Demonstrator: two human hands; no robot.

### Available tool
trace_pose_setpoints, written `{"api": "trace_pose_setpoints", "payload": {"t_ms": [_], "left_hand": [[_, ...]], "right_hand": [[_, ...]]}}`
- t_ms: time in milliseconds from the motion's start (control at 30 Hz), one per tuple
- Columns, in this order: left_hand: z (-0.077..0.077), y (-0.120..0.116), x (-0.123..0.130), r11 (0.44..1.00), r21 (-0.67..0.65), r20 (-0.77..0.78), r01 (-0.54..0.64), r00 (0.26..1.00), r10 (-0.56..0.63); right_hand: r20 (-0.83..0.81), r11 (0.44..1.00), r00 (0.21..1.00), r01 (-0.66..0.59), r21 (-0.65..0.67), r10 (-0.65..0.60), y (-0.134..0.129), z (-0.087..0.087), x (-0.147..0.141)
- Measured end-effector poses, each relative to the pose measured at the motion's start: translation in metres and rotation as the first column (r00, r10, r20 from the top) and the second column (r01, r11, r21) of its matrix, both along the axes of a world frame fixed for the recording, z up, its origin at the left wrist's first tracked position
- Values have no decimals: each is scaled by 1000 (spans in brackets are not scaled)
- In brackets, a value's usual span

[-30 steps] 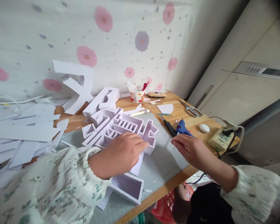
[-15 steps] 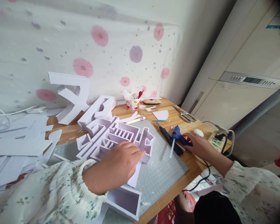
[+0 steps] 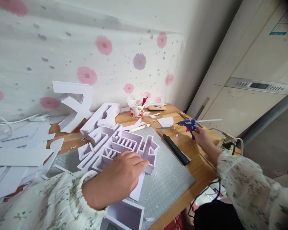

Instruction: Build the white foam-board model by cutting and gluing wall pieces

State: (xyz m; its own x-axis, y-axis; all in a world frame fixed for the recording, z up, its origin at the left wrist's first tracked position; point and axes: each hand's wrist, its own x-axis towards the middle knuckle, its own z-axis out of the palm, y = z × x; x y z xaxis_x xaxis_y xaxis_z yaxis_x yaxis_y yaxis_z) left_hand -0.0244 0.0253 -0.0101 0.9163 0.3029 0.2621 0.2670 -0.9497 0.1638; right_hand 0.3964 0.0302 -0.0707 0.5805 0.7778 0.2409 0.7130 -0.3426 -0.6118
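Note:
My right hand point(image 3: 203, 139) grips the handle of a blue glue gun point(image 3: 188, 124), whose nozzle points left while a clear glue stick extends from its back to the right. My left hand point(image 3: 121, 177) rests on the near side of a white foam-board structure point(image 3: 127, 145) with several thin inner walls. Its fingers are together, and whether they pinch an edge is hidden. Below that hand lies an open white box point(image 3: 131, 214). A black utility knife point(image 3: 175, 148) lies across the right edge of the grey cutting mat point(image 3: 168, 182).
Cut white board pieces point(image 3: 19, 156) are piled at the left. Standing white shapes point(image 3: 80, 105) lean near the wall. At the back are a paper cup point(image 3: 137, 111), a tan case point(image 3: 156, 108) and scissors point(image 3: 182, 115). A power strip sits at the right edge.
My right hand has lifted the glue gun from beside the knife and turned it, moving it up and to the right. My left hand stays on the structure; the view has tilted slightly.

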Motion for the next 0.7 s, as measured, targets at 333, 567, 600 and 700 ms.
{"api": "trace_pose_setpoints", "payload": {"t_ms": [333, 567, 600, 700], "left_hand": [[1, 1, 1, 1000, 2, -23, -3, 1000, 3], [1, 1, 1, 1000, 24, -34, 10, 999, -9], [1, 1, 1, 1000, 25, -36, 9, 999, -8], [1, 1, 2, 1000, 21, -34, 15, 999, -15]], "right_hand": [[212, 996, 973, 93, 5, -92, -15, 7, -8], [216, 962, 966, 86, 260, -145, -64, 30, -32], [218, 958, 970, 40, 282, -104, -71, 32, -42], [243, 937, 949, -258, 236, 200, -86, 38, -86]]}}
